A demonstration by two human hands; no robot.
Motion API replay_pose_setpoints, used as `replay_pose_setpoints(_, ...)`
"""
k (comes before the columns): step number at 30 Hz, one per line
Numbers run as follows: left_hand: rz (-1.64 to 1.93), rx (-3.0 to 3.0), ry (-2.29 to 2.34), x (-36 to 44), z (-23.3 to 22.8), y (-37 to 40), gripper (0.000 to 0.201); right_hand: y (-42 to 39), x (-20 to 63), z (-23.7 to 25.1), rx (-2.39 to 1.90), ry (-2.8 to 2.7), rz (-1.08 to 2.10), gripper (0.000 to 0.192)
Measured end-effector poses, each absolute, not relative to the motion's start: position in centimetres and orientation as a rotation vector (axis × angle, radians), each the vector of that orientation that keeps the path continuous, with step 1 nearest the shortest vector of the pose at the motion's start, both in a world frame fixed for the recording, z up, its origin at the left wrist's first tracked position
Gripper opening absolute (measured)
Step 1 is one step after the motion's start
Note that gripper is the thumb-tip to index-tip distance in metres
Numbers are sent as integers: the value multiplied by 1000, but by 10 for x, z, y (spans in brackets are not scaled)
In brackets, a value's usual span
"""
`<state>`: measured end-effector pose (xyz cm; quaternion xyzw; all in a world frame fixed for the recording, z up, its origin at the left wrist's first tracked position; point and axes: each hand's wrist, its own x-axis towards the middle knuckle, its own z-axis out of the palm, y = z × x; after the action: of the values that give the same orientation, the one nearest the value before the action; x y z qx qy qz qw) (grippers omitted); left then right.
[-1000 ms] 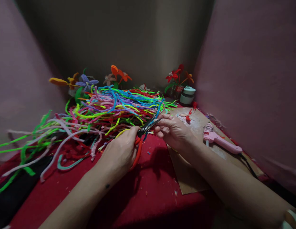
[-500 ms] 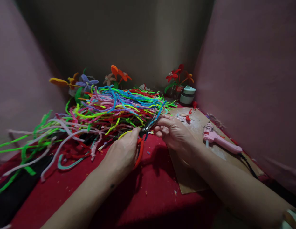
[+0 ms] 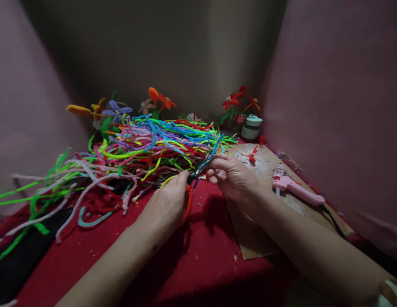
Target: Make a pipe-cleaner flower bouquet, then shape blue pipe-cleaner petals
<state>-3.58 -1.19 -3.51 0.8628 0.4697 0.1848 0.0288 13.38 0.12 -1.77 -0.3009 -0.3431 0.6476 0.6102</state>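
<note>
My left hand (image 3: 168,201) grips red-handled scissors (image 3: 192,187), whose dark blades point up and right toward my right hand (image 3: 233,175). The fingers of my right hand pinch a blue pipe cleaner (image 3: 214,149) right at the blade tips. Both hands hover over a red cloth (image 3: 201,251), at the near edge of a large heap of coloured pipe cleaners (image 3: 147,143).
A pink glue gun (image 3: 296,189) lies on a brown cardboard sheet (image 3: 256,238) at the right. Pipe-cleaner flowers (image 3: 160,100) and a small pale jar (image 3: 251,127) stand at the back. Loose green and pink strands (image 3: 41,192) spread left. Pink walls close in on both sides.
My left hand and the scissors have shifted slightly right and forward, the blades closing toward the blue pipe cleaner. My right hand has barely moved.
</note>
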Motion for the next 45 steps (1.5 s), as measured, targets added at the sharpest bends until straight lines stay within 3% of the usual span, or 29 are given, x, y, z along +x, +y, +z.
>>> replay_pose_setpoints(7,495,2604,1535,-35,-27,-13,26,4,132,-22,-688,-806,1509,18)
replay_pose_setpoints(13,665,2448,1565,-43,-16,-9,30,0,133,-18,-738,-865,1445,22)
replay_pose_setpoints(21,911,1555,1072,-35,-5,-19,35,-2,132,-18,-633,-912,1537,20)
replay_pose_setpoints(27,959,1326,1008,-33,-3,-21,42,-10,125,-17,-650,-940,1640,21)
replay_pose_setpoints(36,1198,1522,1003,-33,-8,-19,42,-14,123,-16,-699,-1053,1559,13)
replay_pose_setpoints(45,1227,1730,1083,-32,-11,-21,41,-11,121,-23,-662,-960,1670,16)
